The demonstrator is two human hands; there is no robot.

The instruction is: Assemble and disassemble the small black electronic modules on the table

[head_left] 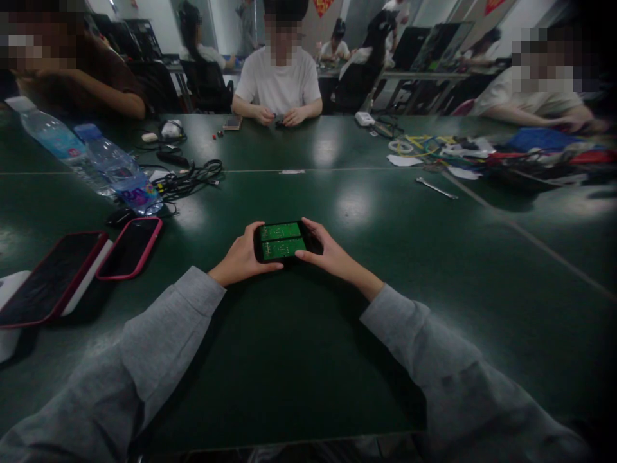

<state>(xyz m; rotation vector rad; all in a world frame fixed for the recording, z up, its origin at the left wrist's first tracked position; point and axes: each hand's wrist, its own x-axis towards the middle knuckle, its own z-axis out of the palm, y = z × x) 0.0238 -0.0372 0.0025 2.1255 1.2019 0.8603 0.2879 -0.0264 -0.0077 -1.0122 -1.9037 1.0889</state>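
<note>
Between my two hands is a flat black-framed green circuit board (pixel 283 247), in two panels split by a dark line. Whether these are real boards or a picture on a screen, I cannot tell. My left hand (pixel 245 256) grips its left end, thumb along the near edge and forefinger at the far corner. At the right end my right hand (pixel 328 251) holds it the same way, thumb on the near edge and forefinger at the far edge. The piece is held low over the dark green table (pixel 289 360). My other fingers are hidden underneath.
On the left lie a dark red-cased phone (pixel 55 273) and a pink-cased phone (pixel 130 249). Two water bottles (pixel 120 170) and black cables (pixel 197 177) stand behind. A wrench (pixel 436 188) and tangled wires (pixel 434 145) lie right. Across sits a co-worker (pixel 277 83).
</note>
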